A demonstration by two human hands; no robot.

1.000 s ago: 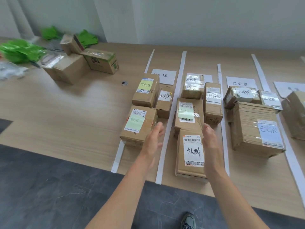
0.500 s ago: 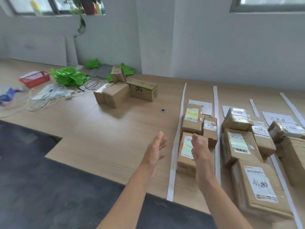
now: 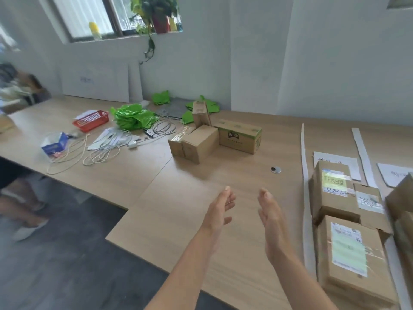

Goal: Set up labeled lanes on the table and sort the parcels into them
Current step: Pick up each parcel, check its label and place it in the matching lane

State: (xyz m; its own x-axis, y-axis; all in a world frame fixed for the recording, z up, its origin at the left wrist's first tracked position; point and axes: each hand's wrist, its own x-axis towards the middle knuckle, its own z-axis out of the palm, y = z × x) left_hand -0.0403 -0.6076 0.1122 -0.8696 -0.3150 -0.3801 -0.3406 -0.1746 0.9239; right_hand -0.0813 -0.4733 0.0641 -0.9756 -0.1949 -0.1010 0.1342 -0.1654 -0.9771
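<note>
A red basket [image 3: 91,120] is placed just beside a heap of green plastic bags [image 3: 133,117]. White cables [image 3: 98,153] are spread loosely in front of both, with a white charger [image 3: 132,145] among them. A blue box [image 3: 54,144] is located at the left end of the cables. A grey wire coil [image 3: 164,127] is laid right of the bags. A potted plant [image 3: 156,16] is set on the window sill [image 3: 111,39]. White boards [image 3: 96,82] are leaned against the wall. A white shoe [image 3: 26,229] is seen on the dark floor [image 3: 67,265].
</note>
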